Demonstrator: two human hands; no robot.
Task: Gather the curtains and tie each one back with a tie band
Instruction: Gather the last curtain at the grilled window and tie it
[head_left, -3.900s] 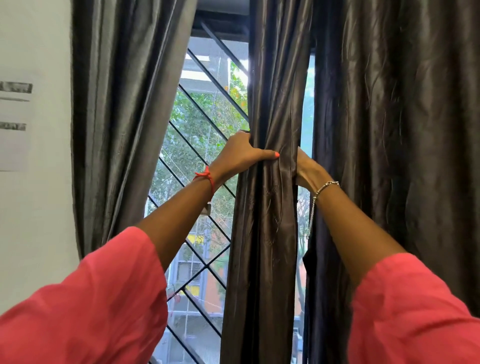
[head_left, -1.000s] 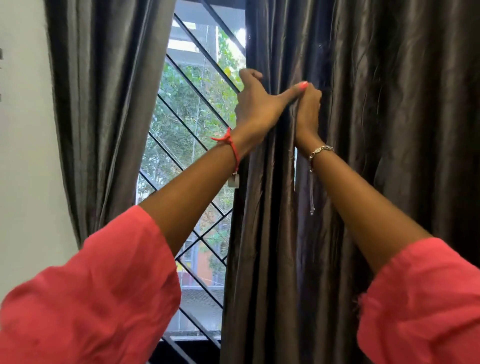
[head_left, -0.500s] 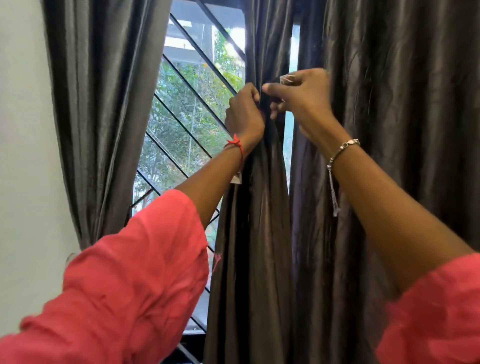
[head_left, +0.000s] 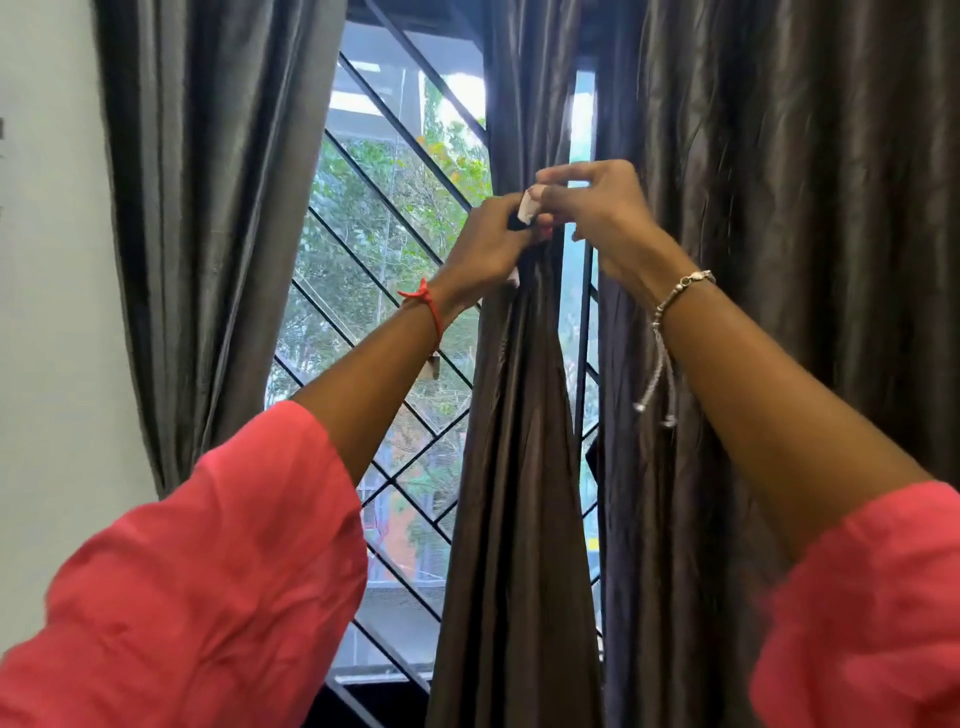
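A dark grey-brown middle curtain (head_left: 519, 467) hangs in front of the window, pinched into a narrow bunch at hand height. My left hand (head_left: 483, 249) is closed around that bunch from the left. My right hand (head_left: 602, 213) meets it from the right, fingertips pinching a small tie band (head_left: 525, 208) with a pale end, held against the bunch. Most of the band is hidden by my fingers. Another dark curtain (head_left: 779, 260) hangs loose on the right, and a third curtain (head_left: 208, 208) hangs on the left.
Behind the curtains is a window with a black diagonal metal grille (head_left: 374, 249); trees and buildings show outside. A white wall (head_left: 52, 312) stands at the left. My pink sleeves fill the lower corners.
Both hands first slid up the gathered middle curtain. My right hand then came off the fabric to the front, and it now pinches the band against the bunch beside my left hand.
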